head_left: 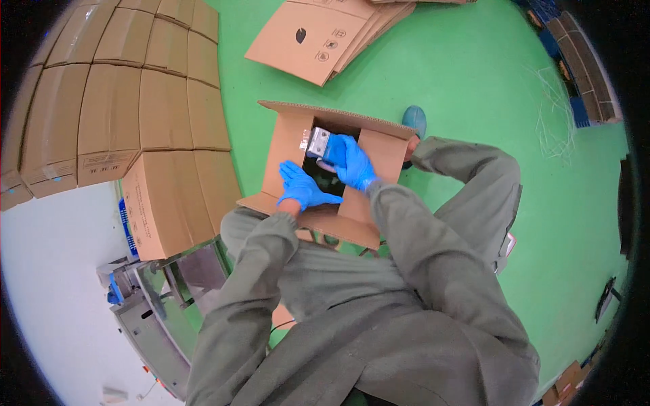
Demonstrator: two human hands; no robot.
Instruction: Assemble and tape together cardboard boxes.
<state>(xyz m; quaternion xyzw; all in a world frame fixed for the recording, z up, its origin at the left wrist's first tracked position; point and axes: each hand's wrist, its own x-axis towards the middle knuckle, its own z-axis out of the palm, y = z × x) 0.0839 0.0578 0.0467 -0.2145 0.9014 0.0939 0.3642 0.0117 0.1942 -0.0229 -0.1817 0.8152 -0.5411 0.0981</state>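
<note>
Between my knees stands a brown cardboard box (382, 152) with its flaps folded outward and a dark opening in the middle. My right hand (353, 164), in a blue glove, is closed round a tape dispenser (319, 143) with a metal head, held over the opening. A bit of clear tape (304, 139) shows beside that head, against the left flap. My left hand (302, 187), also gloved in blue, lies spread at the near left of the opening, fingers stretched out and nothing in them. What lies inside the box is too dark to make out.
Stacked closed cartons (112, 108) form a wall on the left. Flattened cartons (308, 37) lie on the green floor ahead. A metal machine (159, 304) stands at the lower left. Loose white strapping (555, 125) lies at the right, near a loaded blue pallet (579, 111).
</note>
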